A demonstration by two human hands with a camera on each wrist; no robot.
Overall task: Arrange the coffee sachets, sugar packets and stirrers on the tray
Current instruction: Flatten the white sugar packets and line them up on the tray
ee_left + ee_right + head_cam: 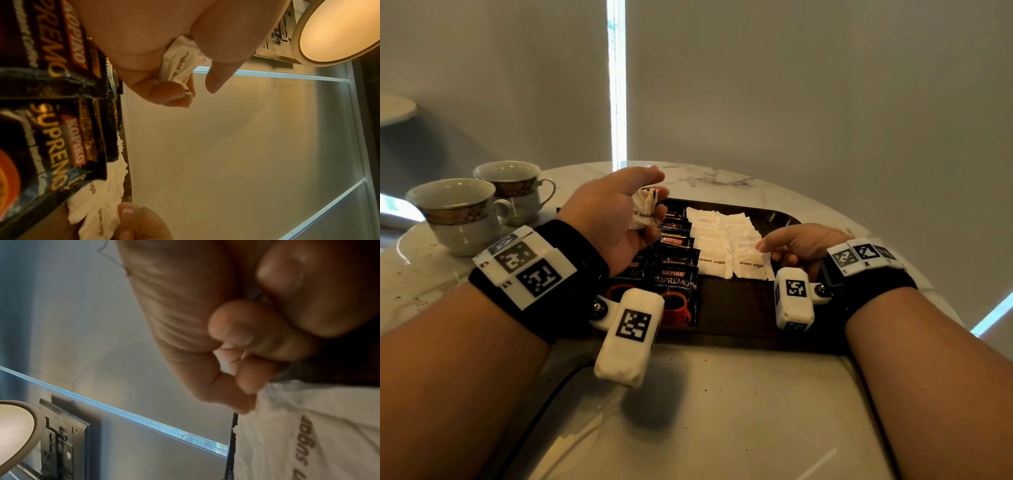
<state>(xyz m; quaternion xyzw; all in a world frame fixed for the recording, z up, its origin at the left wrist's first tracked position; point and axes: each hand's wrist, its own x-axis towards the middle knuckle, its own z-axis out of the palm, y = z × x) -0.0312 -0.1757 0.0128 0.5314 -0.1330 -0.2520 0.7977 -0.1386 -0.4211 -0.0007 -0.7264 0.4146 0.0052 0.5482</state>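
A dark tray (732, 308) lies on the marble table. Black Kopiko coffee sachets (674, 274) (51, 129) overlap in two rows on its left part. White brown sugar packets (719, 233) lie in rows beside them. My left hand (659, 195) (195, 91) hovers above the coffee rows and grips a crumpled bunch of sugar packets (643, 209) (180, 61). My right hand (765, 248) (249, 394) rests low on the tray with curled fingers. Its thumb and forefinger pinch the edge of the nearest right sugar packet (751, 265) (308, 426).
Two gold-banded teacups (458, 212) (515, 186) stand on the table to the left of the tray. The round marble table (722, 411) stretches toward me below the tray. The tray's right end (777, 217) is bare dark wood.
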